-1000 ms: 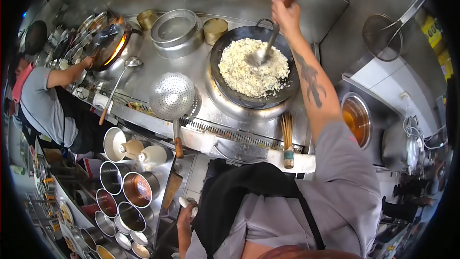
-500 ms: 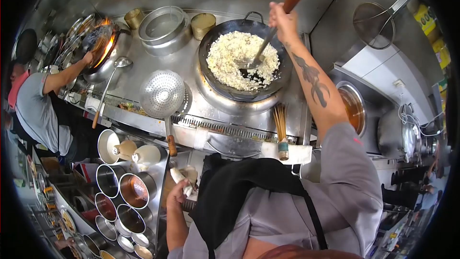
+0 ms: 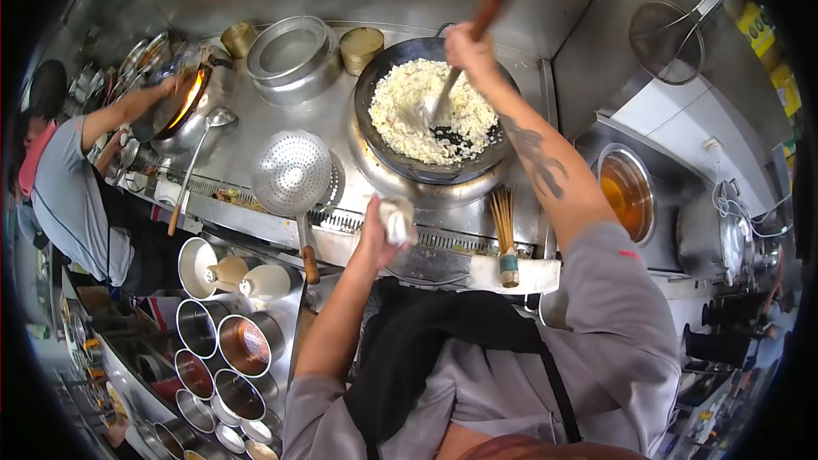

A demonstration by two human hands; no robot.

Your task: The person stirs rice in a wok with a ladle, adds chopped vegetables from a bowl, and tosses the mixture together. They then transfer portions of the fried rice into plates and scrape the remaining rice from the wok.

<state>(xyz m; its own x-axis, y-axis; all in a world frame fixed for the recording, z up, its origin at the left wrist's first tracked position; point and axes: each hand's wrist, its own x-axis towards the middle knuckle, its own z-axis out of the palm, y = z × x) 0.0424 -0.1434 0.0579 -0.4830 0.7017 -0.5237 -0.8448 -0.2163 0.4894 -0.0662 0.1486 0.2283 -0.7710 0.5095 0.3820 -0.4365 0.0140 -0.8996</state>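
Head view. The right hand (image 3: 470,47) grips the wooden handle of a long spatula (image 3: 444,98) — fingers closed around it, handle raised and tilted to the far right. The spatula's metal head is blurred by motion and sits in pale, rice-like food (image 3: 400,102). The food lies inside a black wok (image 3: 417,51), spread over most of the bottom; a dark patch shows on the near side. The wok rests on a round burner stand at the far middle of the scene.

The left hand (image 3: 372,238) holds a white cloth (image 3: 396,220) at the near side of the wok, apart from it. The fingers are partly hidden behind the cloth.

Left of the wok, 1 perforated skimmer (image 3: 292,170) lies with its handle pointing near. To the near right, 1 bundle of thin sticks (image 3: 504,221) rests with its bound end on a folded towel (image 3: 537,274). At the far left, a co-worker (image 3: 72,187) reaches toward a second wok — flame (image 3: 189,102) visible there.
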